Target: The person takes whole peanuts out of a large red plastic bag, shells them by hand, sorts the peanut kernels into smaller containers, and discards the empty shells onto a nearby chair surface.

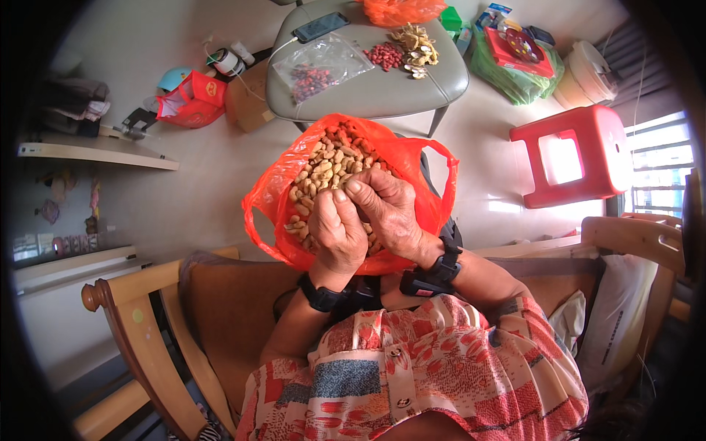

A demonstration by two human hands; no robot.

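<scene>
A red plastic bag [268,191] lies open in front of me, filled with unshelled peanuts [320,173]. Both hands are over it, thumb tips almost touching. My left hand [340,231] is closed in a pinch, and my right hand [393,209] pinches against it from the other side. Between them is what looks like a peanut, mostly hidden by the fingertips. Beyond the bag, a grey padded seat [360,99] bears red-skinned kernels [384,56], a heap of empty shells [418,48] and a clear plastic bag [323,66] with more kernels inside.
A phone [321,27] with a white cable lies on the grey seat near another red bag [401,11]. To the right are a red plastic stool [581,154] and a green bag [507,77]. At left stand a red bag [195,99] and a cardboard box [248,95].
</scene>
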